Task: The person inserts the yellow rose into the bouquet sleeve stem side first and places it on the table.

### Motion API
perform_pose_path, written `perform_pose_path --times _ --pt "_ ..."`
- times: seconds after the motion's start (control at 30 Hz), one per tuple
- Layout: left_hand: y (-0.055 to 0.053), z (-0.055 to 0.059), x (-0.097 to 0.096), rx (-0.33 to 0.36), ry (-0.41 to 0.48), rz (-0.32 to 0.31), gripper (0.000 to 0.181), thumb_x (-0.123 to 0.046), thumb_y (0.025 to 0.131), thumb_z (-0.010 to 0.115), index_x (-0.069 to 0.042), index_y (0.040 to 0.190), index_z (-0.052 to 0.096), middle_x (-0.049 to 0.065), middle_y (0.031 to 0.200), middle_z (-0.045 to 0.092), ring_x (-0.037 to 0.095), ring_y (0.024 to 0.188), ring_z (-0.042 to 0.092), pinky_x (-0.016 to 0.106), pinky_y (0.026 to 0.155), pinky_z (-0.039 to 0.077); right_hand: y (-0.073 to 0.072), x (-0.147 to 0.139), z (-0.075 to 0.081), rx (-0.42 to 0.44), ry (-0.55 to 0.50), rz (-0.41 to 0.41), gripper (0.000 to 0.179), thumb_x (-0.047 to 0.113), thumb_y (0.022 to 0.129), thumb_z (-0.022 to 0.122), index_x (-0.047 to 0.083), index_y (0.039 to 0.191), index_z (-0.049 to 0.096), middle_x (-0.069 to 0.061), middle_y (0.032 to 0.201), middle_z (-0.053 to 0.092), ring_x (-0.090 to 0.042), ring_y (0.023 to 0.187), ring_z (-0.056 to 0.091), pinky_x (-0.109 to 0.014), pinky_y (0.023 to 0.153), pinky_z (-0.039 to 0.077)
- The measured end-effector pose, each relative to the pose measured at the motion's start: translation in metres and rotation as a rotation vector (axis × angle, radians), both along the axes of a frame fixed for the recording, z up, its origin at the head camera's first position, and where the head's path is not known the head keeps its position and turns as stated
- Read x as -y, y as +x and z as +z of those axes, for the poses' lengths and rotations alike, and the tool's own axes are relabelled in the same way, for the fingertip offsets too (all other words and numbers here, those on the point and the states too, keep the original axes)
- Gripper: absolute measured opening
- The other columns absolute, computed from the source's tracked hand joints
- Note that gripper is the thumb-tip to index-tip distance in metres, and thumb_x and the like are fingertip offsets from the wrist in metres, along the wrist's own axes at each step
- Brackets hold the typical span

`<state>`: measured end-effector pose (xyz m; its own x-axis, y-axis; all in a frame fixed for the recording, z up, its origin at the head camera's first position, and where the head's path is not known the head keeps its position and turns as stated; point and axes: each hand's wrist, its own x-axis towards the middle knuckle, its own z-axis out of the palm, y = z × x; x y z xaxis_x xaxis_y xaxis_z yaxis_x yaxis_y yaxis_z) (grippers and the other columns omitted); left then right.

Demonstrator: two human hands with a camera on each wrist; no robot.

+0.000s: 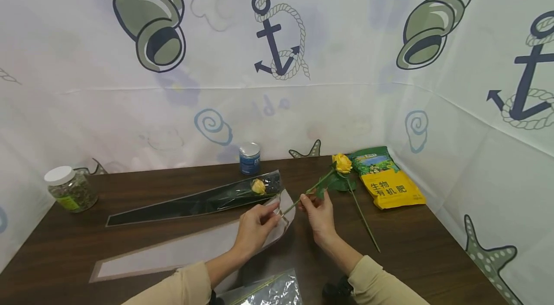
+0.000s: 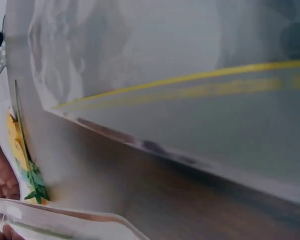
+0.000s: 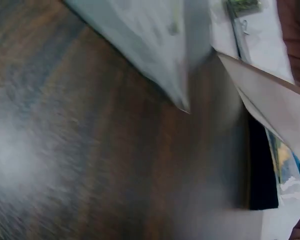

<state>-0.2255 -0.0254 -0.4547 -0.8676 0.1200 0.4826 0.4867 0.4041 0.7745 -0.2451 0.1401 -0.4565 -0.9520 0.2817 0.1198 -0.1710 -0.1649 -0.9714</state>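
Observation:
My left hand (image 1: pixel 255 228) pinches the open end of a long white flower sleeve (image 1: pixel 173 249) with a brownish border. The same sleeve (image 2: pixel 90 220) runs along the bottom of the left wrist view. My right hand (image 1: pixel 320 213) pinches the green stem (image 1: pixel 322 181) of a yellow rose (image 1: pixel 342 163) at upper right. The stem slants down-left, its lower end at the sleeve's mouth beside my left fingertips. A second green stem (image 1: pixel 363 218) lies on the table to the right, its upper end overlapped by leaves. In the right wrist view the sleeve (image 3: pixel 280 105) shows at right.
A black sleeve (image 1: pixel 182 209) holding a yellow rose (image 1: pixel 258 186) lies behind the white one. Clear plastic packaging (image 1: pixel 268 290) is at the near edge. At the back stand a blue can (image 1: pixel 249 159), a lidded jar (image 1: pixel 71 189) and a yellow-green bag (image 1: pixel 387 180).

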Motion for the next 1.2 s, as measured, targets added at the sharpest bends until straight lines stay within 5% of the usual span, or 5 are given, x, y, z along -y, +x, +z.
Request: perform_pose_path --times 0.2,0.43,0.67,0.9,1.2 --pt "0.002 0.004 -0.008 -0.045 -0.001 -0.01 0.025 -0.004 0.077 0.074 -0.002 0.102 0.073 -0.002 0.07 0.062 0.002 0.062 0.05 0.017 0.056 0.041 0.004 0.005 -0.008 -0.006 0.099 0.013 0.044 -0.001 0.087 0.062 -0.002 0.127 0.044 -0.002 0.084 0.055 -0.008 0.079 0.053 -0.019 0.071 0.047" --pt "0.007 -0.003 -0.008 -0.033 -0.012 0.008 0.027 -0.004 0.075 0.076 -0.005 0.101 0.074 -0.005 0.069 0.06 -0.001 0.062 0.047 0.018 0.056 0.041 -0.002 -0.002 -0.006 -0.027 0.04 0.003 0.043 0.014 0.093 0.059 -0.001 0.13 0.045 0.003 0.085 0.064 -0.007 0.078 0.06 -0.025 0.074 0.05" --pt "0.008 -0.007 -0.007 -0.029 -0.002 0.003 0.028 -0.003 0.073 0.076 -0.006 0.1 0.074 -0.007 0.068 0.059 -0.002 0.061 0.046 0.018 0.055 0.04 -0.006 -0.011 -0.002 -0.084 0.081 -0.038 0.033 0.018 0.098 0.051 -0.002 0.124 0.047 -0.005 0.085 0.069 -0.01 0.073 0.066 -0.026 0.067 0.052" --pt "0.008 -0.007 -0.008 -0.03 0.003 -0.004 0.029 -0.002 0.073 0.076 -0.006 0.102 0.074 -0.006 0.069 0.059 -0.001 0.061 0.046 0.017 0.055 0.039 -0.005 -0.012 0.006 -0.059 0.106 -0.064 0.03 0.009 0.094 0.056 -0.004 0.121 0.057 0.002 0.076 0.055 -0.004 0.058 0.048 -0.018 0.054 0.04" --pt "0.007 -0.005 -0.008 -0.043 -0.004 -0.008 0.028 -0.002 0.074 0.076 -0.005 0.102 0.074 -0.005 0.069 0.059 -0.002 0.061 0.045 0.017 0.054 0.04 0.001 -0.006 0.011 -0.081 0.102 -0.043 0.02 0.002 0.09 0.06 -0.006 0.106 0.05 -0.008 0.083 0.063 -0.007 0.066 0.061 -0.026 0.066 0.051"
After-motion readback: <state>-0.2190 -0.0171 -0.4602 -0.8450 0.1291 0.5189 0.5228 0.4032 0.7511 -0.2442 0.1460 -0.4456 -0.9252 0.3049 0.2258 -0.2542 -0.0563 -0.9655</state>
